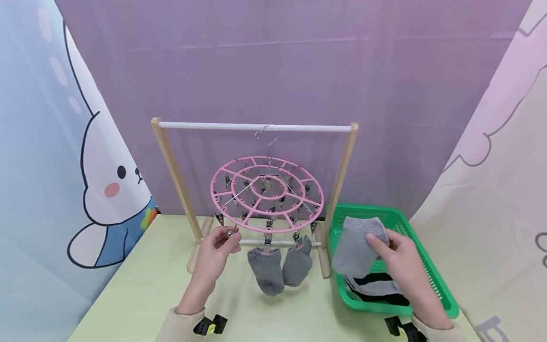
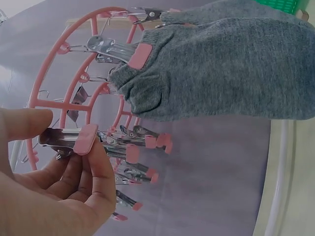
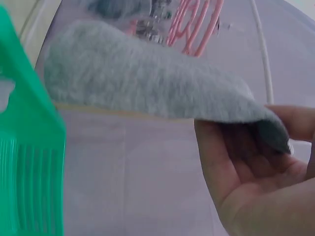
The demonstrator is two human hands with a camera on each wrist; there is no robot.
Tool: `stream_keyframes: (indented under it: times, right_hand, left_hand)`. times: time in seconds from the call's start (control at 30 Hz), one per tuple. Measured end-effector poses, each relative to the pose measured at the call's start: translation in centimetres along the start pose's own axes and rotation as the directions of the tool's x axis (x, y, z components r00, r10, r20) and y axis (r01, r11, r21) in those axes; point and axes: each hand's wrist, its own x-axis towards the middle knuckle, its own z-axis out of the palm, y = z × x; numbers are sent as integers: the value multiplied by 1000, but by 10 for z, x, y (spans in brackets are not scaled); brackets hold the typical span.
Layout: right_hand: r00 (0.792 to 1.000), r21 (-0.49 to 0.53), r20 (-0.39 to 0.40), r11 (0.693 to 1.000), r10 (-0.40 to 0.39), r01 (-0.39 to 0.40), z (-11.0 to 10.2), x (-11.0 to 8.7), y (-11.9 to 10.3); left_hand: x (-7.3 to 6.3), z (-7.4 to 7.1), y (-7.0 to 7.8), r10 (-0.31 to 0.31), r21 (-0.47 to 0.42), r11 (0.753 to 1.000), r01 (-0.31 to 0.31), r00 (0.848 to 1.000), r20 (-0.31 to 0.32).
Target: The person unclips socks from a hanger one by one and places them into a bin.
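Observation:
My left hand (image 1: pixel 218 249) pinches a metal clip (image 2: pixel 69 140) with pink tips, at the front left rim of a round pink drying hanger (image 1: pixel 267 194). Between thumb and fingers of my right hand (image 1: pixel 399 256) is a light grey sock (image 1: pixel 356 247), held by its cuff and hanging over the basket. Two darker grey socks dangle from clips at the hanger's front: one sock (image 1: pixel 266 270) near its middle, another sock (image 1: pixel 297 263) just to the right. In the left wrist view a clip (image 2: pixel 118 51) grips a grey sock's cuff.
A wooden stand (image 1: pixel 175 180) with a white bar (image 1: pixel 205 126) carries the hanger by a metal hook. Beside its right leg a green basket (image 1: pixel 431 270) holds several grey and black socks (image 1: pixel 376 287). Many bare clips hang from the hanger's rings, above a pale green tabletop (image 1: pixel 141 280).

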Motion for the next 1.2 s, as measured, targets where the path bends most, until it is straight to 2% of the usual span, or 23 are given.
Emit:
stream_keyframes:
  times: [0.17,0.4,0.5,0.6,0.67,0.73,0.8,0.87,0.93,1.03,1.2]
  right_hand:
    - [996,-52,-91,999,9,-14,-17,7,13]
    - [978,-205,-208,978,0,-43,-40,16,39]
    - [966,-254,-255,967,-33,-34,-45,17,52]
    - [960,-336,-263,942,-92,-2,-46,19,69]
    - [968,-399,-222,917,-119,21,-43,20,80]
    - [981,-451,-148,891,-122,42,-37,19,89]
    - [996,-477,-52,878,-74,40,-26,18,95]
    - [998,-481,59,876,-10,37,-14,16,99]
    - [986,-480,160,877,45,38,-2,14,101]
    - [951,-468,288,883,108,42,12,12,104]
    - [905,-440,396,897,155,39,18,9,108]
  left_hand:
    - [1,-3,0,10,24,1000,-10,1000,-17]
    - [1,-5,0,20,11,1000,-20,999,-38]
    - [1,-5,-1,21,4,1000,-21,999,-43]
    - [3,-5,-3,25,14,1000,-24,998,-51]
    - [4,-5,-4,27,26,999,-26,998,-60]
    - [4,-6,-5,32,39,999,-29,997,-67]
    - [5,-6,-6,37,51,998,-33,997,-71]
    - [5,-6,-7,41,54,998,-37,996,-75]
    - [5,-6,-7,44,50,998,-40,996,-79]
    - [6,-5,-8,52,40,998,-48,995,-87]
    - [6,-2,-10,73,33,997,-71,993,-91]
